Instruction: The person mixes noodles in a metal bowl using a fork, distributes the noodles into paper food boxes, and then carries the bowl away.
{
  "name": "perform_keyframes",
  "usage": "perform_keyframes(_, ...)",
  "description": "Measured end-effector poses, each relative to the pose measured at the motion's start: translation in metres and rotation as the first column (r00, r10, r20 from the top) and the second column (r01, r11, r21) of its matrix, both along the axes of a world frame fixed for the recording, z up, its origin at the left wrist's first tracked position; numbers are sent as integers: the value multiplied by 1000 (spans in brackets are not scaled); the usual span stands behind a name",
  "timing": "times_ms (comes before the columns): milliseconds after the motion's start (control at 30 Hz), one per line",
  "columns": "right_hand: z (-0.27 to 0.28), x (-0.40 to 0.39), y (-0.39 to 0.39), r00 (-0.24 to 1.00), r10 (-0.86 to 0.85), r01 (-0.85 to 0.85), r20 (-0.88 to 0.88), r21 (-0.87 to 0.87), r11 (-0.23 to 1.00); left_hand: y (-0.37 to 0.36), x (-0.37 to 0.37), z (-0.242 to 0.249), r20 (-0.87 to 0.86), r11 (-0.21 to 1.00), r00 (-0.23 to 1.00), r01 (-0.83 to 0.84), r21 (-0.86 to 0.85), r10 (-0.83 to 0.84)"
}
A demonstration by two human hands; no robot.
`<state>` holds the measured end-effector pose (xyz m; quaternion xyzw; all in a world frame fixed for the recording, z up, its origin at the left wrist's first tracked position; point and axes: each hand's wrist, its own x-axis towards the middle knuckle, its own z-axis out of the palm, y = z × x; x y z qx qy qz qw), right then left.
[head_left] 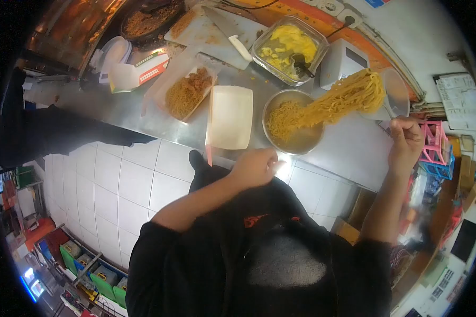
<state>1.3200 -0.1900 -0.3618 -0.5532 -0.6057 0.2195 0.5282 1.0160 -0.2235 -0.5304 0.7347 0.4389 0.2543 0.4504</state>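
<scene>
My right hand [405, 138] is closed on the handle of a fork-like utensil [390, 110], whose head is hidden in noodles [349, 98]. The noodles stretch from it down into a round metal bowl [294, 147]. My left hand [259, 168], fingers curled, is over the counter's front edge below the bowl; whether it holds anything is unclear. An open, empty paper box [231, 117] stands left of the bowl. Farther left, a second box [198, 63] holds noodles with a brown topping [188, 95].
On the steel counter [127, 113] are a glass tray [290, 48] of yellow food, a knife [231, 38] on a white board, a red-and-white box [153, 71] and a dark pan [150, 24]. Another person's dark-clothed leg [79, 129] is at the left.
</scene>
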Motion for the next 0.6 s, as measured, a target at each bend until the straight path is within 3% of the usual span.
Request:
perform_keyframes(33,6,1,0,999,-34,35,37,-6,999,-5,-12,13,-16,963,1000,-9,268,14)
perform_keyframes(100,19,2,2,996,-55,55,75,4,998,-2,-42,47,-85,819,976,-118,562,200)
perform_keyframes(167,30,2,6,991,-72,71,111,12,997,9,-61,70,-31,581,831,-361,729,555)
perform_keyframes(200,35,1,8,997,-66,65,43,25,998,15,-70,74,-28,582,835,-358,730,550)
perform_keyframes(267,47,0,12,998,-61,62,-11,65,996,27,-86,77,-229,756,766,-450,475,600)
perform_keyframes(300,54,1,14,998,-62,63,-10,70,996,31,-92,71,-224,754,768,-450,479,600)
perform_keyframes(367,67,6,17,999,-40,42,-37,43,998,36,-99,50,-178,875,862,-441,200,475)
perform_keyframes(467,82,-12,20,995,-67,73,-70,97,993,44,-104,37,-105,924,918,-376,66,382)
perform_keyframes(600,87,-10,20,999,-13,16,-42,86,996,49,-107,15,-8,917,928,-367,158,373)
